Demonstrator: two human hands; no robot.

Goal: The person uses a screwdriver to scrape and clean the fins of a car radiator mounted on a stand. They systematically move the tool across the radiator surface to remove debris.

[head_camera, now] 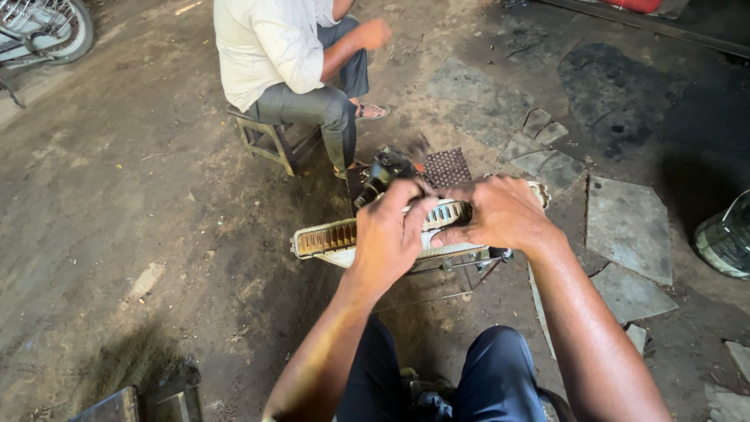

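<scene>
Head view: dirt workshop floor with broken grey stone slabs (629, 227) at right. At frame centre, long cream slotted plastic grille (332, 238) lies across thin metal stand (461, 270). Left hand (391, 230) curled, gripping grille's middle; right hand (500, 212) pressed down on its right part, fingers bent. Seated person on wooden stool (269, 137), upper centre.

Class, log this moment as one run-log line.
left hand: grips finned grille | right hand: presses grille top | grille: on metal stand | bystander: seated on stool
</scene>
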